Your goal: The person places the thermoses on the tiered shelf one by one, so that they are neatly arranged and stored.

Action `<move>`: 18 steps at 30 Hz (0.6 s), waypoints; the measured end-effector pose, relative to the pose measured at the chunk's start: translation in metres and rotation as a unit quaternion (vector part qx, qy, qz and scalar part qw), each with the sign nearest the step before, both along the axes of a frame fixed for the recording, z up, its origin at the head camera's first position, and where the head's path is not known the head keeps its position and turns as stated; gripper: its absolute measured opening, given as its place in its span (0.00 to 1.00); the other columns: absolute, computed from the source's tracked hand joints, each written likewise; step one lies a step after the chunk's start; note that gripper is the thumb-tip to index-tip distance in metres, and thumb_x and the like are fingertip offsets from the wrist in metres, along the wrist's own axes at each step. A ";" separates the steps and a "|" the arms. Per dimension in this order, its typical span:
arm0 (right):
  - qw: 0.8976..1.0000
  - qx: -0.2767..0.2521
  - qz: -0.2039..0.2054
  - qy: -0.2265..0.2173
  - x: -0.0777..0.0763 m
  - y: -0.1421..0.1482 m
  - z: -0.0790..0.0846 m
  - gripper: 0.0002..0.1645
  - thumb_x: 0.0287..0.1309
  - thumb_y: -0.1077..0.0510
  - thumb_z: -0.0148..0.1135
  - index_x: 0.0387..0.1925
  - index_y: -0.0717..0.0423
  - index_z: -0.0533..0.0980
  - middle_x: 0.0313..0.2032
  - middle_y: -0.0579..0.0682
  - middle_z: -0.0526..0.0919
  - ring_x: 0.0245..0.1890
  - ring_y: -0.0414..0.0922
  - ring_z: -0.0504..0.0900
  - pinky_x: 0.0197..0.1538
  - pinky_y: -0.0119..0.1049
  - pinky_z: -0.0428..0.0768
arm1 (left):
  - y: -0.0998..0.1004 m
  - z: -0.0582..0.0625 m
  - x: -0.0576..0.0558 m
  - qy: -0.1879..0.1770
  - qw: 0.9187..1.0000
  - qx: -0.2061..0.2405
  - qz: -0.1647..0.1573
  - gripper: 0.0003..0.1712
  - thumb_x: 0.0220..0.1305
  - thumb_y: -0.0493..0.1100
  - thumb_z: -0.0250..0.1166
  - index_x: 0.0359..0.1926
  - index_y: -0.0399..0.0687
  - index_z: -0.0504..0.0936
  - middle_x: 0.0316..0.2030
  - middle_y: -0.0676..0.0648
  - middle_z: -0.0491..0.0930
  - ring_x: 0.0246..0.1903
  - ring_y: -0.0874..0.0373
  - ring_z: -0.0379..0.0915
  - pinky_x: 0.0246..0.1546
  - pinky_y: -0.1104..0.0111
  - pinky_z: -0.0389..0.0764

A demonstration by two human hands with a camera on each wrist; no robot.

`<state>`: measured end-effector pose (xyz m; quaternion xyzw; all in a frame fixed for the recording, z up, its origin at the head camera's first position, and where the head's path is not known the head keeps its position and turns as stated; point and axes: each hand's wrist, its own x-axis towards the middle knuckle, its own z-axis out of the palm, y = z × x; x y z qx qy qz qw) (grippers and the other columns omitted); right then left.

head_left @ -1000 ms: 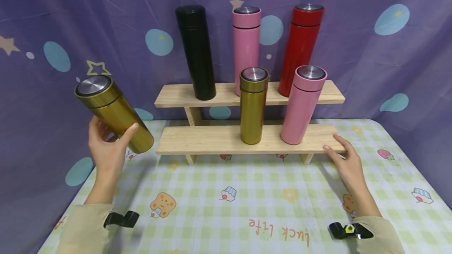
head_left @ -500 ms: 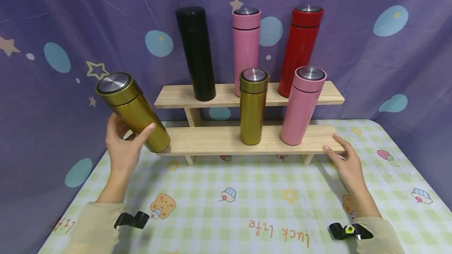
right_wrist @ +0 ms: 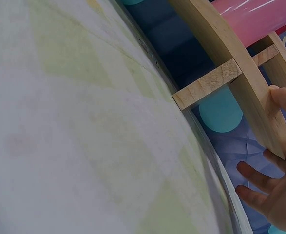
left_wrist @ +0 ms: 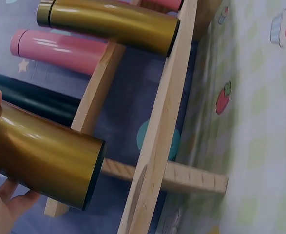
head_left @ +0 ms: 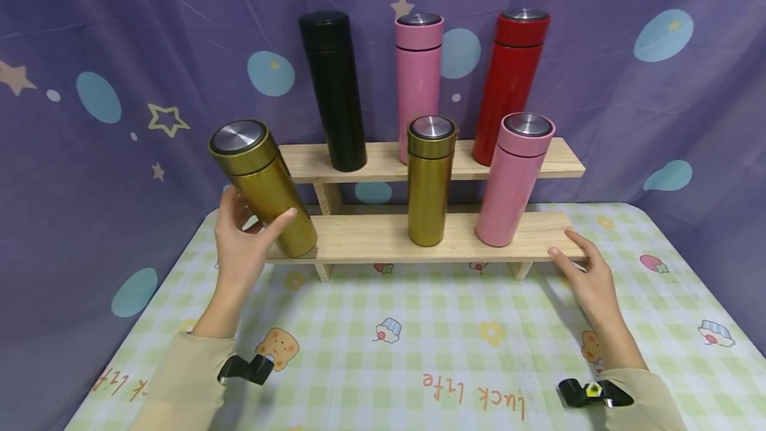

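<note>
My left hand [head_left: 242, 241] grips a gold thermos bottle [head_left: 266, 188] with a silver-topped lid, fingers and thumb round its lower half. The bottle tilts to the left over the left end of the lower board of a two-tier wooden shelf [head_left: 359, 238]. In the left wrist view, a gap shows between the bottle's base [left_wrist: 95, 175] and the board. My right hand [head_left: 589, 278] holds the right end of that board, and the right wrist view has the thumb [right_wrist: 281, 97] on its front edge. A second gold bottle [head_left: 429, 185] and a pink bottle [head_left: 514, 181] stand on the lower board.
Black [head_left: 334, 92], pink [head_left: 419, 78] and red [head_left: 511, 85] bottles stand on the upper board. The shelf sits at the back of a table with a green-checked cloth [head_left: 347, 351]. A purple patterned curtain [head_left: 197, 32] hangs behind and at the sides.
My left hand has carried the gold bottle to the right, from beside the shelf to over the lower board's left end. The bottle leans less. The right hand has stayed put.
</note>
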<state>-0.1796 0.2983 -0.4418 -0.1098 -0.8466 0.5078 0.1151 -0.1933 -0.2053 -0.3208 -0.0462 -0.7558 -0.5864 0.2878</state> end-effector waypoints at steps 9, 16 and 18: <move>1.000 0.002 0.001 0.002 0.000 0.000 0.000 0.44 0.66 0.37 0.58 0.76 0.46 0.57 0.73 0.61 0.58 0.59 0.57 0.68 0.45 0.31 0.69 | 0.023 0.000 -0.008 0.001 1.000 0.006 -0.030 0.43 0.53 0.37 0.76 0.69 0.56 0.67 0.53 0.51 0.77 0.50 0.58 0.74 0.45 0.69 0.75; 1.000 -0.001 0.001 0.000 0.000 -0.001 0.000 0.44 0.66 0.37 0.58 0.76 0.45 0.57 0.73 0.60 0.58 0.59 0.57 0.68 0.47 0.33 0.69 | 0.041 -0.001 -0.015 0.005 0.999 -0.004 -0.051 0.42 0.52 0.38 0.77 0.68 0.51 0.68 0.54 0.47 0.77 0.51 0.56 0.74 0.47 0.67 0.76; 1.000 -0.003 0.003 0.000 0.000 -0.001 0.000 0.44 0.66 0.37 0.58 0.76 0.46 0.57 0.73 0.60 0.57 0.60 0.58 0.68 0.48 0.35 0.69 | 0.045 -0.002 -0.017 0.004 0.998 -0.008 -0.056 0.43 0.52 0.39 0.77 0.68 0.51 0.67 0.55 0.46 0.76 0.51 0.56 0.74 0.47 0.66 0.75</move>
